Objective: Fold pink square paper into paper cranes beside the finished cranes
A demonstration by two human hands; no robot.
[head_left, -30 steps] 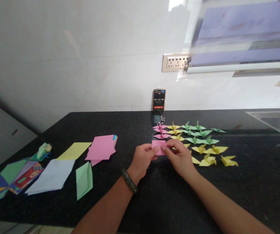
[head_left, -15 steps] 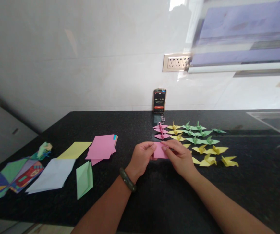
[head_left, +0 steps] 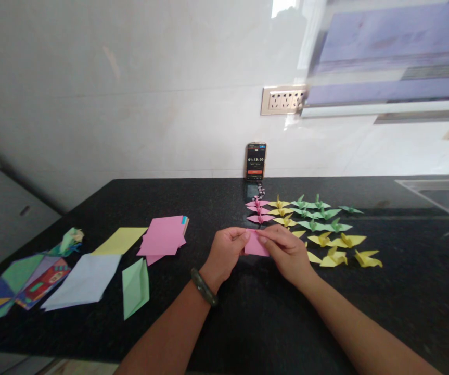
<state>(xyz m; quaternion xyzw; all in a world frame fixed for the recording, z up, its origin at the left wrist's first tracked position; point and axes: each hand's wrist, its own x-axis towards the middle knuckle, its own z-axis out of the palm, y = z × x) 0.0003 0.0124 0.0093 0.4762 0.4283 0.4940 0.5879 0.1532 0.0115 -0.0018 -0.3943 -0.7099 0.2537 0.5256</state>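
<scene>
A small folded pink paper [head_left: 256,246] is held just above the black countertop [head_left: 247,312] between both hands. My left hand [head_left: 227,252], with a dark bangle on the wrist, pinches its left edge. My right hand [head_left: 285,252] pinches its top right, fingers closed over the fold. Just beyond the hands lie rows of finished paper cranes: pink cranes [head_left: 258,211], green cranes [head_left: 318,214] and yellow cranes [head_left: 339,250].
A stack of pink sheets [head_left: 164,237] lies left of the hands, with a yellow sheet [head_left: 119,240], a white sheet [head_left: 84,280], a folded green sheet [head_left: 135,286] and patterned papers [head_left: 17,284] further left. A phone [head_left: 255,161] showing a timer leans on the wall.
The pink paper has been lowered and turned slightly between my fingers; my right fingers have shifted along its top edge. The phone timer has advanced.
</scene>
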